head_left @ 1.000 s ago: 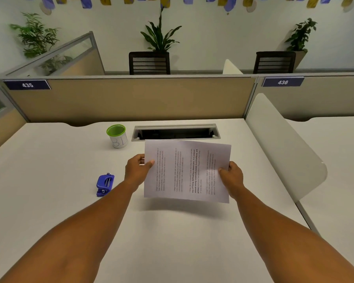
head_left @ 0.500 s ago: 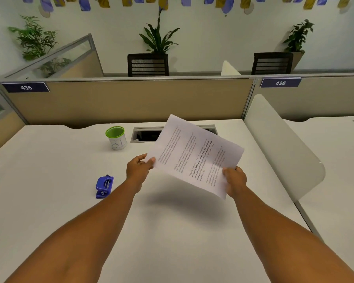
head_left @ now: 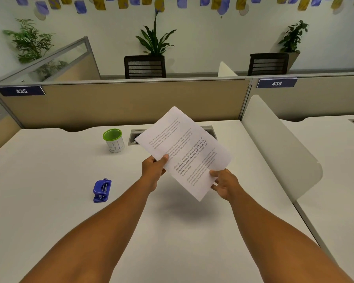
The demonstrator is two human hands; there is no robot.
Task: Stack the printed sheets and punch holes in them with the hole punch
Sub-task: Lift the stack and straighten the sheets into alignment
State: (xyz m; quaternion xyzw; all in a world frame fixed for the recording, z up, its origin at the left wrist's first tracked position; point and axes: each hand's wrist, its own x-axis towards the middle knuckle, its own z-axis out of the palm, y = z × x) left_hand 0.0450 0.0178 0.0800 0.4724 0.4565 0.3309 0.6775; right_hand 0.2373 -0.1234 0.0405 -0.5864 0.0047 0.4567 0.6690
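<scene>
1. Both hands grip the printed sheets [head_left: 184,152] — left hand [head_left: 153,170] pinching the near-left edge, right hand [head_left: 225,183] the lower corner.
2. The sheets hang tilted above the tabletop [head_left: 49,180].
3. The blue hole punch [head_left: 102,190] lies left of the left hand — near a green-rimmed cup [head_left: 113,140].

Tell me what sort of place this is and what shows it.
Most likely an open-plan office. Numbered signs, 435 and 436, mark desks split by a beige partition; office chairs stand behind it, and the white desk has a cable slot.
</scene>
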